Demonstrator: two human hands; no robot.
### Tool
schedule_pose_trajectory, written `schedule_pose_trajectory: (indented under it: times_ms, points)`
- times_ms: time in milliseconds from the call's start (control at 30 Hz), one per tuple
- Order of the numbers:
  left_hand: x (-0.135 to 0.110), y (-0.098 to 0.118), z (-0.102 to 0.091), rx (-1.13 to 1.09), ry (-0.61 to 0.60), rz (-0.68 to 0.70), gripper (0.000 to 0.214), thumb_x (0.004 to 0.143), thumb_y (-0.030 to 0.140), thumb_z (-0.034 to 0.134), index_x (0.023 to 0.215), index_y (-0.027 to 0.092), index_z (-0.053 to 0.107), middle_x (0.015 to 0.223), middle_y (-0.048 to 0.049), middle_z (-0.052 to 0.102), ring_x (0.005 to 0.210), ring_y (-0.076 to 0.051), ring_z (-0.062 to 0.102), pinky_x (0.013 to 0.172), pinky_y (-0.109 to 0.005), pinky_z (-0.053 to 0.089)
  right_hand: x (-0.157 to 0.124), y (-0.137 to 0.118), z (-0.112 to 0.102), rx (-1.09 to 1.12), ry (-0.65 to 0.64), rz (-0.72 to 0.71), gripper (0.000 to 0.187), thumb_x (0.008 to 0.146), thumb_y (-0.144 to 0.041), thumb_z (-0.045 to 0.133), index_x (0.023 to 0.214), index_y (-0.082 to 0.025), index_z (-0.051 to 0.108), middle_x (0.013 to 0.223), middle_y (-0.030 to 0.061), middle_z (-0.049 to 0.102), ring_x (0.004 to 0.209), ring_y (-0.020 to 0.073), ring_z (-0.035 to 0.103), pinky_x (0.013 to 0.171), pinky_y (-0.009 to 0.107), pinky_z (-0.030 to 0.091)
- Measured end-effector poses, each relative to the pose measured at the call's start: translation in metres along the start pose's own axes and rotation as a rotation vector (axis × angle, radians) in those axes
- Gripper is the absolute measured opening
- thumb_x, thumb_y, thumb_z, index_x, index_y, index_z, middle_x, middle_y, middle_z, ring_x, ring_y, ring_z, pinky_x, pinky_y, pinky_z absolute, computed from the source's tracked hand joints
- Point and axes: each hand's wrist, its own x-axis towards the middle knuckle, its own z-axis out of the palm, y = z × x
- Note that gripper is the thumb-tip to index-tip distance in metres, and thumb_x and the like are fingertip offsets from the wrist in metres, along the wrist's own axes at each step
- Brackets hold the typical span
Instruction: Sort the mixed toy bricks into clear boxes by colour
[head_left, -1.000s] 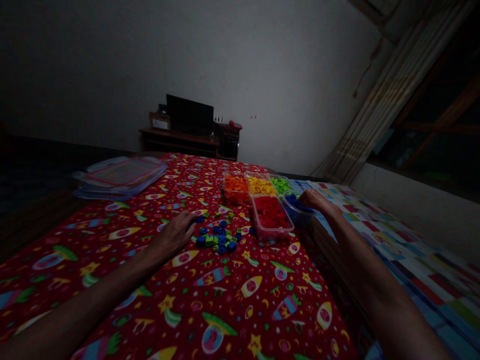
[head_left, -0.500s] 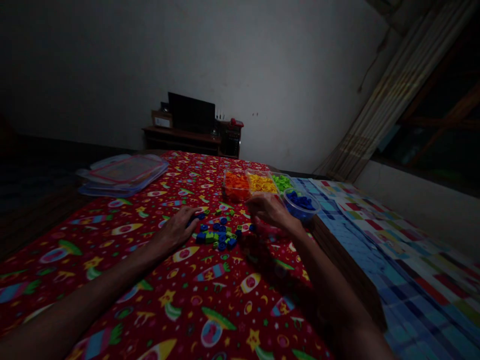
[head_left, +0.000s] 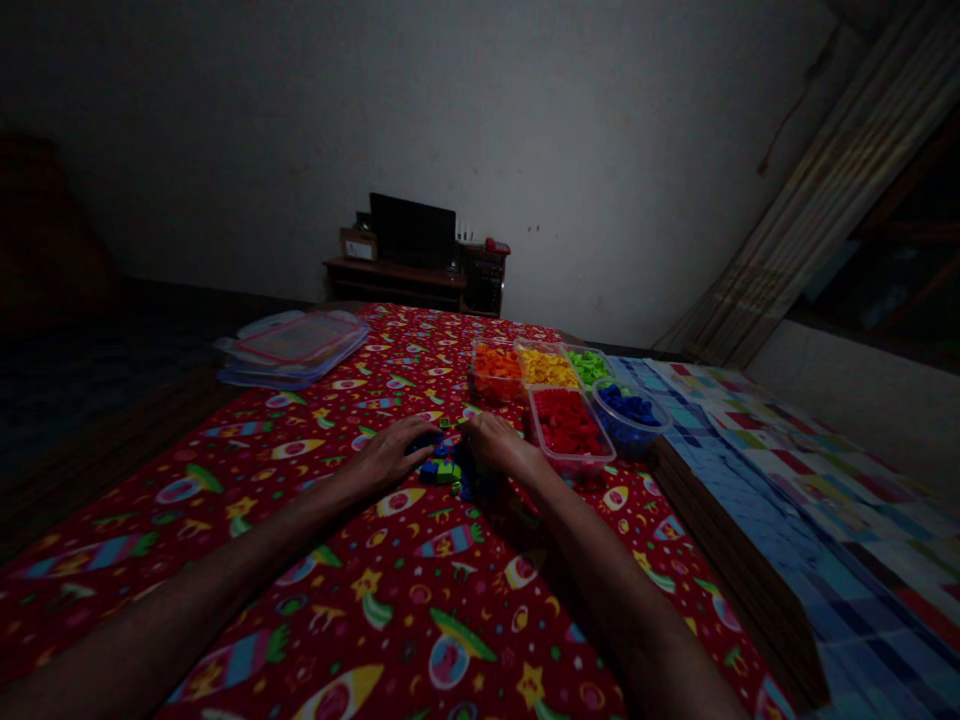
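Observation:
A small heap of blue and green toy building bricks (head_left: 445, 473) lies on the red patterned cloth between my hands. Some blue pieces look round, like wheels. My left hand (head_left: 397, 452) rests at the heap's left edge, thumb apart from the curved fingers, with a blue piece close to the fingertips. Over the right side of the heap, my right hand (head_left: 495, 442) points its fingers down among the bricks. Its fingertips are hidden, so whether it grips a piece does not show.
Beyond my right hand stand clear boxes of red bricks (head_left: 570, 420), orange bricks (head_left: 498, 362), yellow bricks (head_left: 550, 368) and green bricks (head_left: 589, 366), beside a round tub of blue bricks (head_left: 628, 408). Stacked clear lids (head_left: 296, 340) lie at the left. A wooden edge (head_left: 739, 570) runs along the right.
My right hand has come left and down from in front of the boxes to the brick heap, uncovering the red bricks. The view has turned slightly left. My left hand stays beside the heap.

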Motion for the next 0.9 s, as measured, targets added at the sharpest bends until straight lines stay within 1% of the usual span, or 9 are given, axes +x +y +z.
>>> schedule_pose_trajectory:
  times_ms: [133, 267, 333, 433, 533, 633, 700, 767, 900]
  points:
    - [0.000, -0.001, 0.002, -0.020, 0.035, 0.007, 0.028, 0.086, 0.037, 0.047, 0.101, 0.021, 0.065, 0.104, -0.0075, 0.065, 0.098, -0.022, 0.060, 0.090, -0.035, 0.047, 0.001, 0.003, -0.007, 0.070, 0.037, -0.061, 0.021, 0.087, -0.015, 0.049, 0.095, -0.009, 0.067, 0.087, 0.0120, 0.066, 0.080, 0.0158, 0.058, 0.069, 0.024, 0.037]
    - [-0.001, -0.001, 0.003, -0.041, 0.065, 0.027, 0.025, 0.086, 0.036, 0.047, 0.095, 0.021, 0.065, 0.095, -0.0058, 0.064, 0.089, -0.020, 0.061, 0.083, -0.033, 0.048, 0.003, -0.005, -0.007, 0.127, -0.033, -0.184, 0.018, 0.084, -0.015, 0.053, 0.092, -0.011, 0.068, 0.081, 0.0088, 0.066, 0.071, 0.0139, 0.056, 0.063, 0.023, 0.035]
    - [-0.001, 0.000, 0.003, -0.045, 0.077, 0.026, 0.024, 0.087, 0.035, 0.046, 0.094, 0.021, 0.064, 0.094, -0.0055, 0.064, 0.088, -0.020, 0.060, 0.083, -0.033, 0.048, 0.004, -0.010, -0.002, 0.113, -0.031, -0.183, 0.017, 0.082, -0.010, 0.053, 0.091, -0.010, 0.068, 0.081, 0.0093, 0.065, 0.071, 0.0140, 0.054, 0.064, 0.023, 0.035]
    - [-0.001, 0.004, 0.002, -0.047, 0.087, 0.012, 0.022, 0.086, 0.036, 0.047, 0.089, 0.021, 0.063, 0.092, -0.0051, 0.063, 0.086, -0.020, 0.060, 0.081, -0.032, 0.048, 0.004, -0.010, 0.000, 0.144, 0.036, -0.175, 0.013, 0.081, -0.009, 0.056, 0.088, -0.010, 0.067, 0.081, 0.0085, 0.064, 0.071, 0.0130, 0.052, 0.065, 0.023, 0.035]
    - [-0.002, 0.008, 0.000, -0.039, 0.068, -0.033, 0.024, 0.085, 0.038, 0.047, 0.090, 0.020, 0.062, 0.090, -0.0048, 0.064, 0.084, -0.020, 0.061, 0.078, -0.032, 0.049, 0.003, -0.003, -0.011, 0.250, 0.098, -0.151, 0.010, 0.081, -0.011, 0.057, 0.083, -0.011, 0.067, 0.071, 0.0039, 0.061, 0.063, 0.0101, 0.048, 0.060, 0.021, 0.031]
    - [-0.003, 0.011, -0.001, -0.044, 0.043, -0.074, 0.037, 0.086, 0.044, 0.046, 0.114, 0.022, 0.057, 0.108, -0.0064, 0.066, 0.097, -0.022, 0.061, 0.086, -0.034, 0.049, -0.002, 0.012, -0.034, 0.325, 0.191, -0.104, 0.014, 0.080, -0.009, 0.053, 0.080, -0.011, 0.066, 0.067, 0.0019, 0.060, 0.061, 0.0087, 0.047, 0.059, 0.020, 0.031]
    - [-0.004, 0.011, -0.002, -0.042, 0.016, -0.039, 0.048, 0.087, 0.049, 0.045, 0.128, 0.024, 0.050, 0.124, -0.0070, 0.061, 0.112, -0.024, 0.057, 0.096, -0.036, 0.044, -0.007, 0.027, -0.053, 0.350, 0.251, -0.045, 0.015, 0.079, -0.009, 0.052, 0.081, -0.011, 0.067, 0.070, 0.0019, 0.062, 0.062, 0.0090, 0.049, 0.060, 0.020, 0.033]
    - [-0.003, 0.009, -0.003, -0.031, -0.039, 0.030, 0.048, 0.088, 0.050, 0.042, 0.128, 0.026, 0.053, 0.129, -0.0059, 0.059, 0.119, -0.024, 0.053, 0.102, -0.037, 0.040, -0.015, 0.047, -0.070, 0.342, 0.351, 0.061, 0.017, 0.079, -0.010, 0.051, 0.083, -0.012, 0.068, 0.074, 0.0027, 0.064, 0.065, 0.0103, 0.053, 0.061, 0.020, 0.036]
    - [-0.001, 0.006, -0.003, -0.017, -0.103, 0.098, 0.042, 0.091, 0.048, 0.037, 0.115, 0.027, 0.064, 0.123, -0.0058, 0.063, 0.116, -0.024, 0.055, 0.101, -0.038, 0.041, -0.040, 0.099, -0.089, 0.214, 0.584, 0.345, 0.021, 0.078, -0.013, 0.051, 0.087, -0.013, 0.070, 0.084, 0.0069, 0.069, 0.075, 0.0151, 0.060, 0.071, 0.024, 0.042]
